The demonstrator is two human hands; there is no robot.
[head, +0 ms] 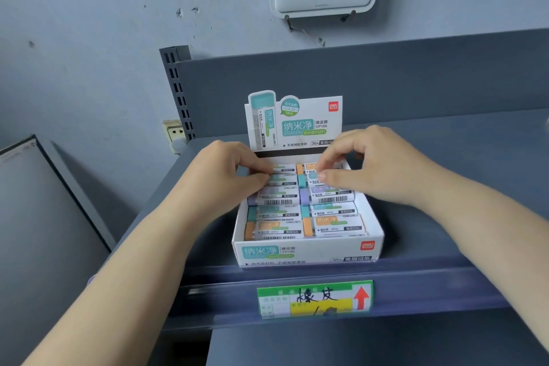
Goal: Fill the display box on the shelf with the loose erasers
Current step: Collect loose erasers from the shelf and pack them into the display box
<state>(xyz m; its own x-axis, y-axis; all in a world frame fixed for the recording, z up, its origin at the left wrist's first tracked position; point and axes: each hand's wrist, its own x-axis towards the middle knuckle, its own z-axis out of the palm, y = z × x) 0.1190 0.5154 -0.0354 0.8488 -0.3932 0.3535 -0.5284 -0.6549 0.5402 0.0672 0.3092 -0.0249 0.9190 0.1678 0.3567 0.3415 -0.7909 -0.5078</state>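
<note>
- Shelf (416, 134): dark, flat, with a raised front rail (416, 279) well below the fingers. Could let the box slide back toward the rear panel if pushed from the front, with nothing seen bracing it.
- Box (306, 252): sits on the shelf at its front edge, just behind the rail, header card (297, 122) upright just beyond the fingers. Light card walls; could bulge or split at a corner if rows get forced in tighter.
- Left hand (219, 175): over the back-left rows, thumb and fingers (261, 168) drawn together, seemingly pinching the end of an eraser. Could drag a neighbour up and out if lifted while still wedged.
- Right hand (374, 166): over the back-right rows, fingers (326, 162) curled and pressed toward the thumb on an eraser's end. Cannot tell whether gripping or only pressing down. Could knock the card backward with the knuckles.
- Erasers (300, 211): two columns lying flat, filling the box nearly to the rim; rows nearer than the fingers look settled. Purple pair just below the fingers rides slightly high; could pop out or tip if pressure lands on one end only.
- No loose erasers visible outside the box.
</note>
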